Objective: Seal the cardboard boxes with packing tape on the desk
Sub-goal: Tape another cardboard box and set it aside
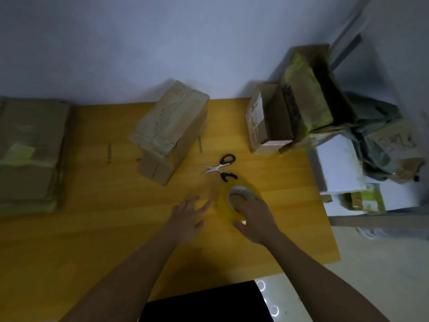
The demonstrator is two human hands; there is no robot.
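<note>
On the desk (69, 228), left to right: one flattened cardboard stack (30, 154) at the left edge, then one cardboard box (170, 130) whose long axis runs from near-left to far-right. The left hand (188, 217) hovers palm down, fingers spread, holding nothing, just left of the single tape roll (236, 201). The right hand (254, 217) grips the roll, fingers hooked into its core and thumb outside, with one pair of scissors (220, 168) lying open just beyond.

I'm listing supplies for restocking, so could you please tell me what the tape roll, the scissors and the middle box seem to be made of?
Tape roll: glossy, see-through yellowish plastic film on a dull grey-brown core, likely cardboard. Scissors: bright, metal-looking blades with matte black handles, probably plastic. Middle box: matte brown corrugated cardboard, with creased, worn edges. The right hand holds the roll.
</note>
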